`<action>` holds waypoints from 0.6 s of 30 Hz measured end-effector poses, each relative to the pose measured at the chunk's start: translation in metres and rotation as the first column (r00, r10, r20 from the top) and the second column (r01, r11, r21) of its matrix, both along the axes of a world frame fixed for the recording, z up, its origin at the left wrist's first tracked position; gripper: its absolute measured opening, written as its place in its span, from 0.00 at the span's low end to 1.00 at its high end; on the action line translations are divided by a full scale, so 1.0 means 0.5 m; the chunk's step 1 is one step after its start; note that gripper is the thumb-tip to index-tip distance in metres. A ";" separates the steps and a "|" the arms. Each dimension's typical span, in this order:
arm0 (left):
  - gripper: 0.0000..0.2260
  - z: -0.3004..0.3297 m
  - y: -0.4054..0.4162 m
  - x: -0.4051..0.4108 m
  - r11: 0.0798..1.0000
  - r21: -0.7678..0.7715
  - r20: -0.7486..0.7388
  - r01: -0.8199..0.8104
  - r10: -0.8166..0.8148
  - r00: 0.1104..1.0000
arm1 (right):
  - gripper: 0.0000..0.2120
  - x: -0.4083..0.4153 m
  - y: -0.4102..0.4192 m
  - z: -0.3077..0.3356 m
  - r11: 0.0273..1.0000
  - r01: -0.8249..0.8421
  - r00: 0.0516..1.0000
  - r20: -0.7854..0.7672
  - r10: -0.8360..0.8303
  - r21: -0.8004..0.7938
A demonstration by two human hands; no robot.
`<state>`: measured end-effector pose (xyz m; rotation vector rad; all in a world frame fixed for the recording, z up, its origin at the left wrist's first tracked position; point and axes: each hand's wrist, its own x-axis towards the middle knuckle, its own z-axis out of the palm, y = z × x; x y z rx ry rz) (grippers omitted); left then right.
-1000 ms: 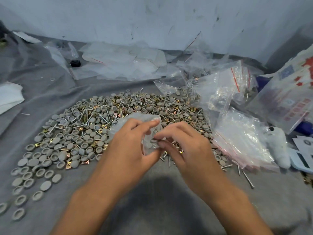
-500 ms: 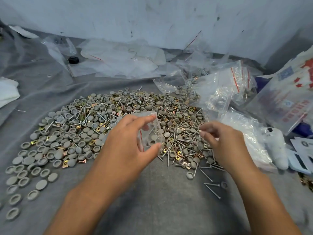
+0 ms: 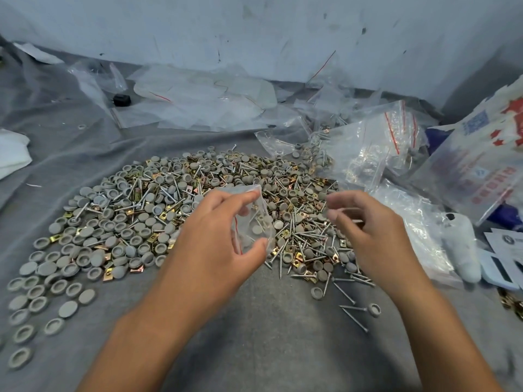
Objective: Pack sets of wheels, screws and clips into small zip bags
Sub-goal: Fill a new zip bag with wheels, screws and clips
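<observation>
My left hand (image 3: 215,236) pinches a small clear zip bag (image 3: 254,219) between thumb and fingers, just above the pile; a grey wheel and some screws show through it. My right hand (image 3: 368,236) hovers a short way to the right of the bag, its blurred fingertips curled together on what looks like thin screws (image 3: 357,221). Below both hands a wide heap covers the grey cloth: grey round wheels (image 3: 113,222), silver screws (image 3: 311,236) and brass clips (image 3: 158,236).
A stack of empty zip bags (image 3: 418,230) lies right of the heap, with filled bags (image 3: 368,154) behind it. Loose plastic sheets (image 3: 198,103) and a black cap (image 3: 121,99) lie at the back. A printed packet (image 3: 481,159) and a white object (image 3: 461,250) sit far right.
My right hand left the bag, dipped to the right side of the heap, and now has come back up towards the bag. The left hand kept holding the bag, nearly still.
</observation>
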<state>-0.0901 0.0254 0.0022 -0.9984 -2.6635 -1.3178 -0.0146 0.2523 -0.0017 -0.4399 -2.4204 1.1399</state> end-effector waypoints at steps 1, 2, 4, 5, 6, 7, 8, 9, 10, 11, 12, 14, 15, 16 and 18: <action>0.31 0.000 0.000 0.000 1.000 -0.002 -0.003 0.006 -0.006 1.000 | 0.08 0.001 -0.027 0.013 0.996 -0.080 0.991 -0.114 0.075 -0.047; 0.32 0.000 0.001 -0.001 1.000 -0.004 -0.004 0.012 -0.012 1.000 | 0.07 0.000 -0.054 0.022 0.987 -0.157 0.968 -0.203 0.146 -0.042; 0.31 0.000 0.004 0.000 0.999 -0.010 0.004 0.033 -0.033 0.999 | 0.07 -0.006 -0.101 0.026 0.966 -0.238 0.924 -0.284 0.256 0.098; 0.30 -0.001 0.007 0.001 0.999 -0.015 0.005 0.048 -0.048 0.999 | 0.08 -0.010 -0.117 0.022 0.952 -0.249 0.913 -0.286 0.292 0.177; 0.29 -0.002 0.008 0.003 0.998 -0.020 0.000 0.060 -0.060 0.998 | 0.08 -0.015 -0.128 0.015 0.938 -0.251 0.912 -0.268 0.312 0.237; 0.28 -0.003 0.009 0.004 0.997 -0.025 -0.008 0.068 -0.068 0.998 | 0.09 -0.019 -0.134 0.009 0.927 -0.251 0.917 -0.237 0.320 0.278; 0.29 -0.004 0.009 0.004 0.997 -0.031 -0.012 0.070 -0.071 0.997 | 0.10 -0.022 -0.138 0.004 0.920 -0.252 0.924 -0.207 0.321 0.301; 0.29 -0.004 0.008 0.004 0.997 -0.037 -0.014 0.070 -0.071 0.997 | 0.10 -0.024 -0.141 0.001 0.920 -0.249 0.929 -0.193 0.314 0.302; 0.29 -0.005 0.008 0.004 0.997 -0.042 -0.015 0.071 -0.071 0.997 | 0.10 -0.025 -0.144 0.001 0.930 -0.244 0.932 -0.199 0.303 0.275; 0.29 -0.005 0.007 0.004 0.997 -0.042 -0.016 0.070 -0.071 0.997 | 0.10 -0.025 -0.144 0.004 0.945 -0.242 0.931 -0.222 0.289 0.220; 0.30 -0.005 0.007 0.004 0.997 -0.036 -0.016 0.066 -0.067 0.998 | 0.10 -0.025 -0.139 0.008 0.960 -0.237 0.929 -0.253 0.269 0.151; 0.32 -0.004 0.005 0.002 0.998 -0.031 -0.024 0.054 -0.054 0.998 | 0.07 -0.022 -0.111 0.015 0.982 -0.173 0.940 -0.286 0.187 0.073; 0.33 -0.003 0.003 0.002 0.998 -0.033 -0.029 0.047 -0.048 0.998 | 0.07 -0.019 -0.087 0.016 0.990 -0.116 0.959 -0.249 0.132 0.078; 0.33 -0.002 0.001 0.002 0.999 -0.033 -0.029 0.043 -0.044 0.999 | 0.08 -0.014 -0.059 0.013 0.993 -0.057 0.984 -0.160 0.073 0.102; 0.33 0.000 -0.002 0.003 0.999 -0.033 -0.023 0.041 -0.041 0.999 | 0.11 -0.003 -0.003 -0.001 0.986 -0.004 0.989 0.146 -0.021 0.168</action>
